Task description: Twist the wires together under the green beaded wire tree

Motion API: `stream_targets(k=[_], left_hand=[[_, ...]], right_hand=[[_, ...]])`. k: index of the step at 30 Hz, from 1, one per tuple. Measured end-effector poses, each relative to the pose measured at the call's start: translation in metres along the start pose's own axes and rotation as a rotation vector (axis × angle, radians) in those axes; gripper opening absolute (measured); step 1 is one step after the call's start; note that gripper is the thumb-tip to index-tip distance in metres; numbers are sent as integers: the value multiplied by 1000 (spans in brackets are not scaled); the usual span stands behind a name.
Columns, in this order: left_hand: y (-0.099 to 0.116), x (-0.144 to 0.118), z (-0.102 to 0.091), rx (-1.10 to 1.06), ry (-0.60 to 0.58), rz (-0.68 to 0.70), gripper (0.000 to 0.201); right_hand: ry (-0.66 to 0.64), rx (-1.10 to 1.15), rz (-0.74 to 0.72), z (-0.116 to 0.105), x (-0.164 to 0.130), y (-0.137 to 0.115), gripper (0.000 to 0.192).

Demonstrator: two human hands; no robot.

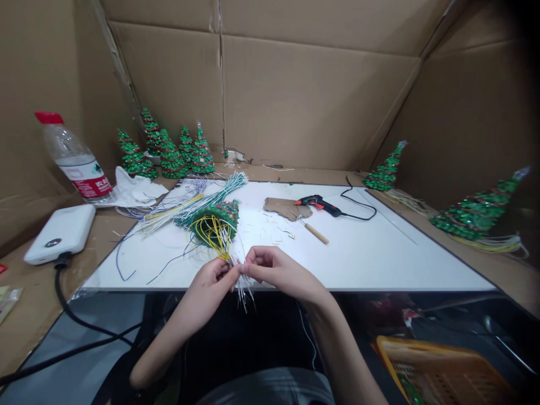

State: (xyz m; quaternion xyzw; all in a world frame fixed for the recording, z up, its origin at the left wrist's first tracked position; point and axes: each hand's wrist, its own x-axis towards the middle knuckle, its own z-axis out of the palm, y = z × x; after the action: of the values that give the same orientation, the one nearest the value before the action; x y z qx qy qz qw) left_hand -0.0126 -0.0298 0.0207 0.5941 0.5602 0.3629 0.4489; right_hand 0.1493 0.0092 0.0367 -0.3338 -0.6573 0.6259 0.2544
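Note:
A small green artificial Christmas tree (216,223) lies on its side near the front of the white board, its hollow base facing me. Yellow and white wires (218,236) run out of that base toward my hands. My left hand (220,275) is closed around the wire bundle just above the board's front edge. Thumb and fingertips of my right hand (268,265) pinch at the same bundle, touching my left thumb. Loose wire ends hang below both hands. Which single wire the right fingers hold is too small to tell.
Behind the tree lies a bundle of green-tipped wires (228,188). A glue gun (320,205) rests on torn cardboard (280,207), near a wooden-handled tool (315,233). Finished-looking trees (169,154) stand back left, others (476,211) right. A bottle (82,169) and white power bank (61,233) stand left.

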Motion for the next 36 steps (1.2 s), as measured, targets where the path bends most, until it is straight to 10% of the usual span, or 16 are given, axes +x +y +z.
stream_targets(k=[36], left_hand=[[-3, 3, -8, 47, -141, -5, 30]], right_hand=[[47, -3, -33, 0, 26, 11, 23]])
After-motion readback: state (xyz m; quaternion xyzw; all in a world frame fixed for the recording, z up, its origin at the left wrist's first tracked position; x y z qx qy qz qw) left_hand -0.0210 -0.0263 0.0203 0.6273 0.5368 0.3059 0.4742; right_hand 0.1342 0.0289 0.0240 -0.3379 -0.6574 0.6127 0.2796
